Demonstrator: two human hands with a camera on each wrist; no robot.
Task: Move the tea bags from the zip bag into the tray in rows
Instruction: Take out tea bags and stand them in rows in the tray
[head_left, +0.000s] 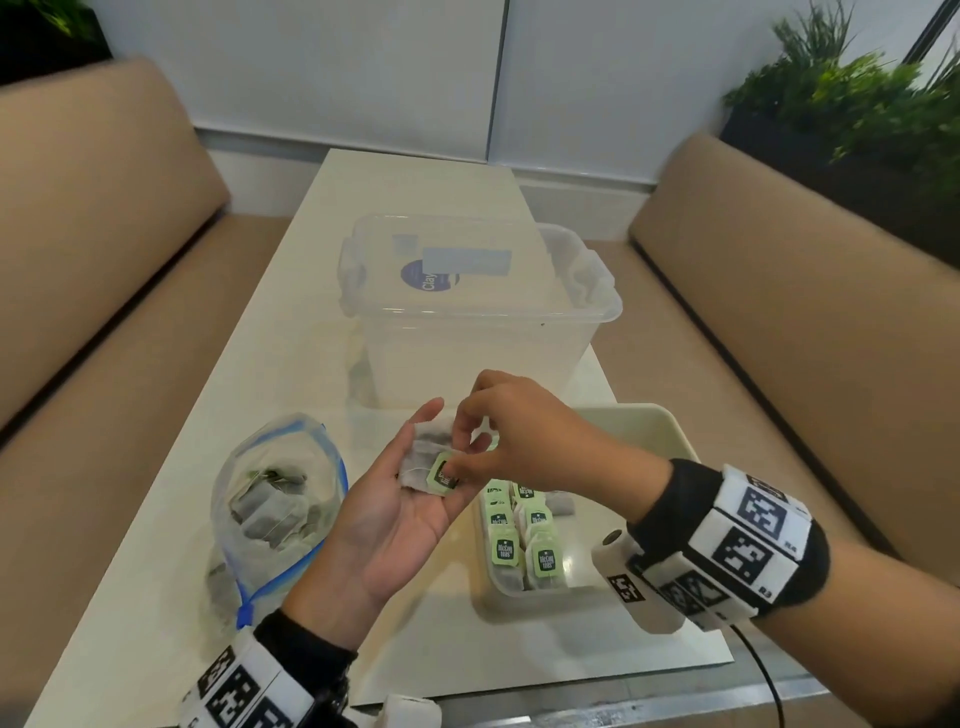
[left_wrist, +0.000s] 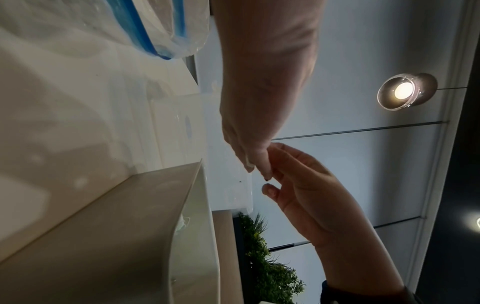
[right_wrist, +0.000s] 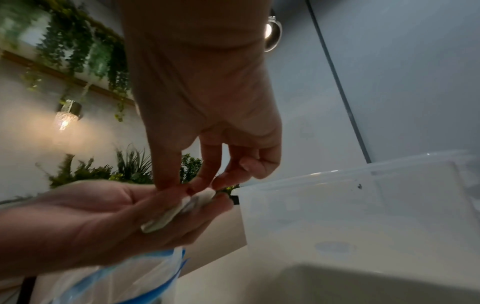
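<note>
My left hand (head_left: 410, 504) lies palm up above the table and carries a grey tea bag (head_left: 421, 457) on its straight fingers. The thumb and forefinger of my right hand (head_left: 457, 465) pinch that bag's green tag (head_left: 439, 478). The right wrist view shows the same pinch, with my right hand (right_wrist: 197, 185) over the tea bag (right_wrist: 168, 214) on the left hand (right_wrist: 103, 216). An open zip bag (head_left: 275, 499) with a blue seal stands at the left and holds several tea bags. The cream tray (head_left: 654, 421) at the right has rows of tea bags (head_left: 519, 535) along its near left side.
A clear plastic storage box (head_left: 467, 322) with a loose lid stands just behind my hands on the white table (head_left: 311, 260). Tan benches flank the table. Another tea bag (head_left: 410, 709) lies at the table's front edge near my left wrist.
</note>
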